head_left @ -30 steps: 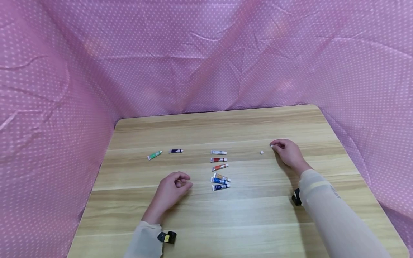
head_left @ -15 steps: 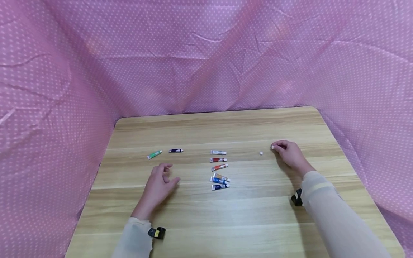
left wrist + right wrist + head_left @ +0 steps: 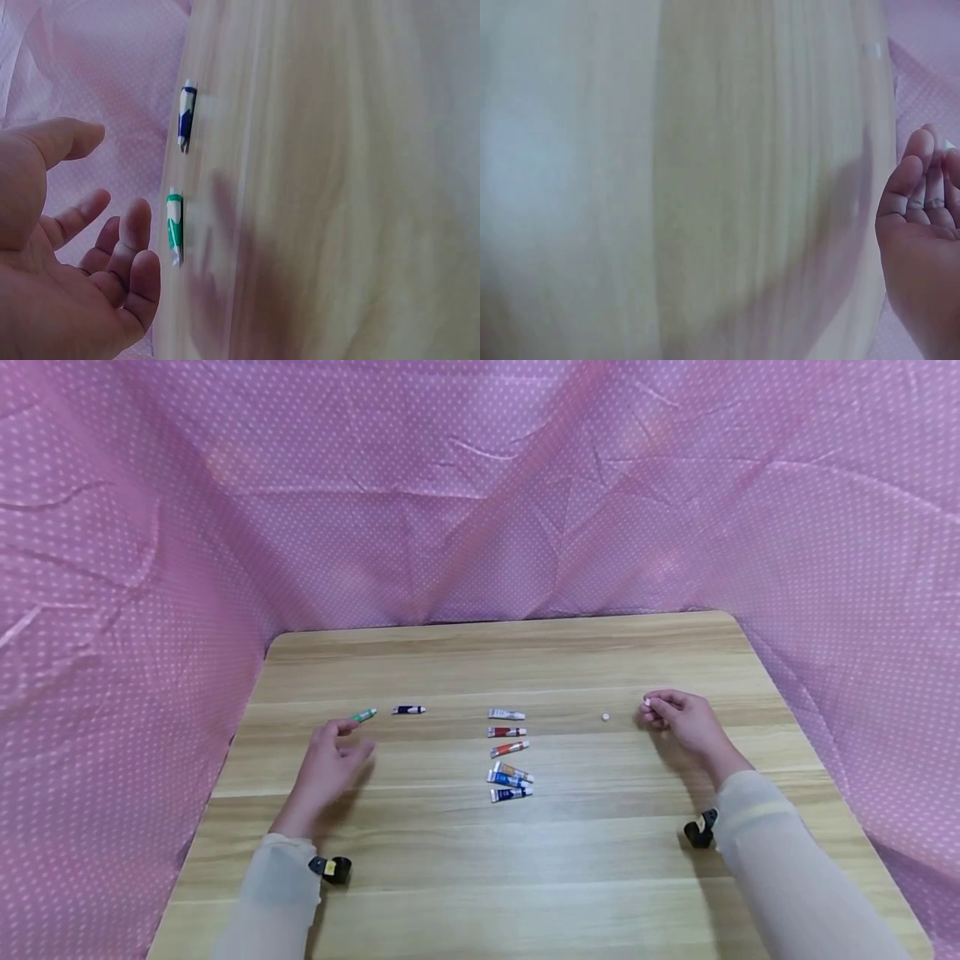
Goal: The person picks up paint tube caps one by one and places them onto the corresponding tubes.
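Observation:
My left hand (image 3: 325,770) hovers beside the green paint tube (image 3: 365,715), fingers spread loosely and holding nothing. In the head view the fingertips overlap that tube's near end; in the left wrist view the whole tube shows beyond the fingers. A dark purple paint tube (image 3: 187,112) lies just past it. On the right side, my right hand (image 3: 690,725) pinches a small white cap (image 3: 648,702) between thumb and forefinger, above the table. Another small white cap (image 3: 605,717) rests on the wood to the left of that hand.
Down the table's middle lie a silver-white tube (image 3: 507,715), a red tube (image 3: 507,732), an orange tube (image 3: 510,749), and an ochre tube (image 3: 516,771) overlapping a blue one (image 3: 508,780). A navy tube (image 3: 512,795) is nearest. Pink dotted cloth (image 3: 480,510) surrounds the wooden table (image 3: 585,877).
My left hand has moved left and away from the middle tubes to the green one, its fingers spreading. The right hand has shifted slightly right with the white cap. The tubes have stayed put.

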`<state>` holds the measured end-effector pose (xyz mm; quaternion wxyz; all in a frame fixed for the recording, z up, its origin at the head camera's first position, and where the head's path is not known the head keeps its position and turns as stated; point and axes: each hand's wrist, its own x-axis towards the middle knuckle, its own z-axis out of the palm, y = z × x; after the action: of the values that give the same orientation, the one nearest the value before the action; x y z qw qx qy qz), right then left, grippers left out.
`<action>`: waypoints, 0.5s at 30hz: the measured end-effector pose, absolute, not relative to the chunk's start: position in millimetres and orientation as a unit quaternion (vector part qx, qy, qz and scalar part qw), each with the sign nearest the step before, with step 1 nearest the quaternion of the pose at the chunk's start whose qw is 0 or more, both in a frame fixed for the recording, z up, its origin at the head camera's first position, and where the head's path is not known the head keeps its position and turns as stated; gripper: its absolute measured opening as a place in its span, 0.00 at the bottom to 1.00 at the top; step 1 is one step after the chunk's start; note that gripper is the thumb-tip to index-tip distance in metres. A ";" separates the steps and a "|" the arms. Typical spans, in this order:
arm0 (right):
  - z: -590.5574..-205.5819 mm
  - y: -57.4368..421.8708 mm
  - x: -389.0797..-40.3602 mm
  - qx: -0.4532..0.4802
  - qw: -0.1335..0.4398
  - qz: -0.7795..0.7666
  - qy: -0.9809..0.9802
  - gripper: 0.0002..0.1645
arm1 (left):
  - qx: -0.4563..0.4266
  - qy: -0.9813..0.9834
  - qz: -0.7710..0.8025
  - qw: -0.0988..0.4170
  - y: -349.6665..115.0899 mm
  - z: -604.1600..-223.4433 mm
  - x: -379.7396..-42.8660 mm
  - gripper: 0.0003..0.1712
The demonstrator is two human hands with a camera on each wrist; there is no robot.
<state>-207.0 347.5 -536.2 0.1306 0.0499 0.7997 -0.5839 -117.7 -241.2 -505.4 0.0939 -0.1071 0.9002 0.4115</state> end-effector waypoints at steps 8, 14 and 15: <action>-526.8 349.2 -197.7 0.053 0.101 -0.688 0.717 0.06 | -0.119 0.893 0.427 0.084 -254.6 -507.6 -130.1 0.34; -516.8 348.9 -190.6 0.054 0.080 -0.706 0.702 0.09 | -0.132 0.900 0.413 0.045 -262.0 -517.7 -140.7 0.30; -515.5 348.7 -189.6 0.054 0.078 -0.712 0.696 0.08 | -0.134 0.901 0.411 0.040 -263.2 -520.0 -142.9 0.30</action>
<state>-189.6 348.7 -515.5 0.0775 0.0539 0.6962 -0.7116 -142.9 -263.2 -520.0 0.0405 -0.1342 0.9008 0.4110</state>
